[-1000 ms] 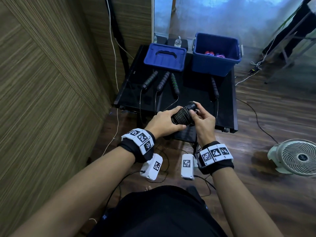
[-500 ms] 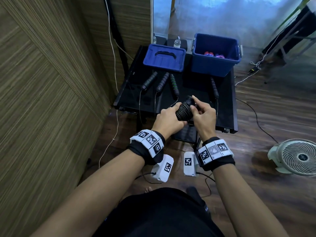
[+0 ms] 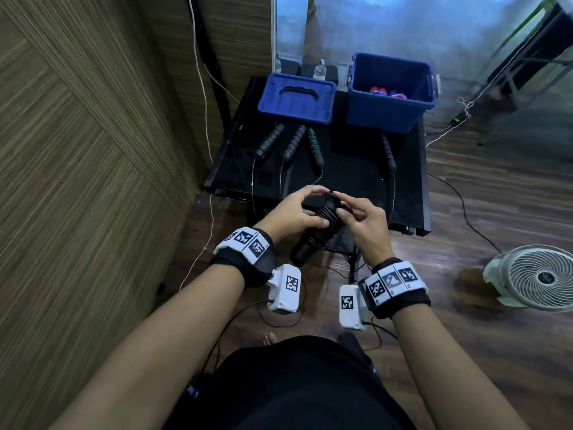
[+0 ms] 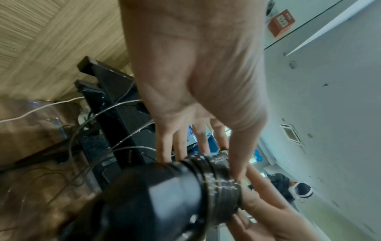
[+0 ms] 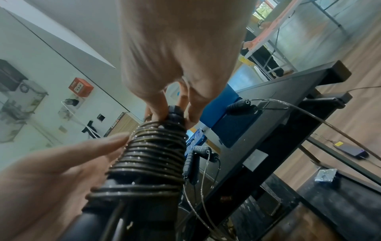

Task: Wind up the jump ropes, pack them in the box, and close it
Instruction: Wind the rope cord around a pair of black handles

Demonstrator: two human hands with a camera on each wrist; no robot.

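Both hands hold one black jump rope (image 3: 322, 226) in front of the black table (image 3: 350, 178); its cord is wound in tight coils round the paired handles (image 5: 152, 154). My left hand (image 3: 316, 207) grips the coiled middle, thumb across the coils (image 4: 218, 164). My right hand (image 3: 345, 209) pinches the upper end of the handles (image 5: 175, 114). The lower handle end points down toward me. Several unwound rope handles (image 3: 294, 143) lie on the table, cords hanging off the front. The open blue box (image 3: 390, 113) stands at back right and its lid (image 3: 296, 100) lies at back left.
Coloured items (image 3: 384, 92) lie inside the box. A wood-panel wall (image 3: 93, 150) runs close on the left. A white floor fan (image 3: 539, 277) sits at right. Cables trail over the wooden floor (image 3: 483, 212) around the table legs.
Both hands have shifted forward toward the table edge. The wound rope has tipped from lying across to standing steeper, lower end toward me. Right fingers moved to its top end.
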